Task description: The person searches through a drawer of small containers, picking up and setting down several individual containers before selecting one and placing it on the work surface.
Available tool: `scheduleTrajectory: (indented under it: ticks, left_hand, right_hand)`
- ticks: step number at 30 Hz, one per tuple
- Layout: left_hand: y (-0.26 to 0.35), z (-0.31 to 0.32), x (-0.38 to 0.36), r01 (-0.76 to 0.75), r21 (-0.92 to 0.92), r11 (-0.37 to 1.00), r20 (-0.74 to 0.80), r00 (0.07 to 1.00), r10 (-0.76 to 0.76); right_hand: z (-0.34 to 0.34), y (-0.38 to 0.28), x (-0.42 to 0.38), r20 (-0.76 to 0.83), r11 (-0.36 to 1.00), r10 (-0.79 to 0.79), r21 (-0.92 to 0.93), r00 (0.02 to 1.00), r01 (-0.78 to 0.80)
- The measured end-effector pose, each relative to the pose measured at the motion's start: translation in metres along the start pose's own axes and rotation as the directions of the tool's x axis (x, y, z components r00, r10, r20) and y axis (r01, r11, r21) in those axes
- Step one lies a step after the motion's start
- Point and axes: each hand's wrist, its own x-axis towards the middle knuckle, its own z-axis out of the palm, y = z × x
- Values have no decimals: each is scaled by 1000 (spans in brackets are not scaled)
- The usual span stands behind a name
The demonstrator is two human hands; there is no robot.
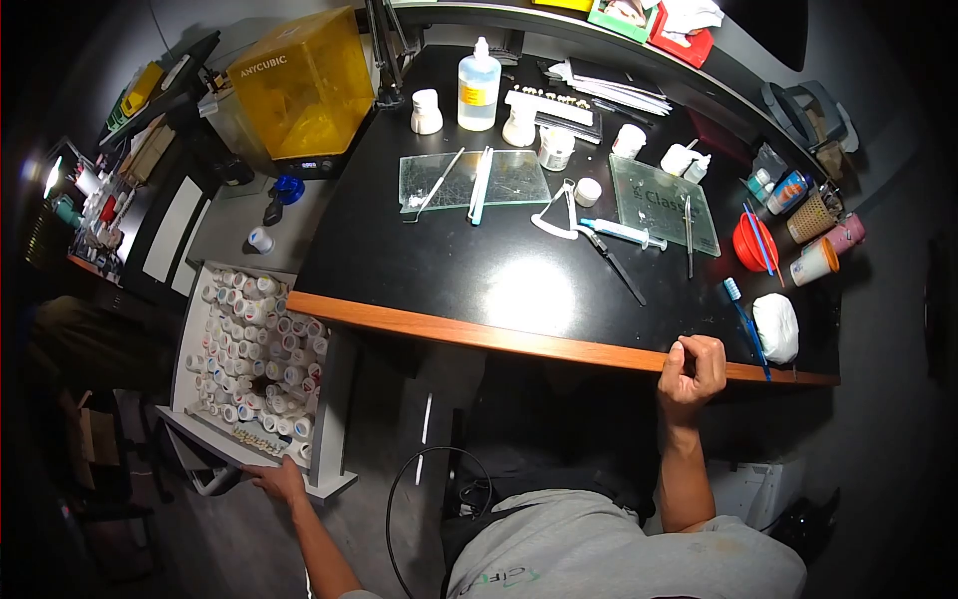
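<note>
At the lower left, my left hand (277, 479) is on the front of a pulled-out drawer (324, 399), its fingers curled over the top near the dark handle (215, 484). Many small white-capped bottles (249, 344) crowd the drawer, mostly upright. A row of small tooth-like pieces (261, 439) lies along its front inside. My right hand (696, 369) is a closed fist on the wooden edge (559, 349) of the black desk, with nothing showing in it. Close to that fist are a blue toothbrush (746, 319) and a white wrapped lump (775, 327).
On the desk are glass slabs (519, 175), a clear bottle (479, 90), white jars (556, 150), a syringe (624, 234), a caliper-like tool (556, 222) and a red bowl (750, 245). A yellow-covered printer (299, 85) stands back left. A black cable (389, 509) loops beside my lap.
</note>
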Motion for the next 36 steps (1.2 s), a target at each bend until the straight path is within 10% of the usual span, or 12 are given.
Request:
scheduleTrajectory:
  ticks: [36]
  left_hand:
    - [1,0,-1,8,3,1000,15,1000,-8]
  right_hand:
    - [-1,5,-1,-28,998,-56,-17,998,55]
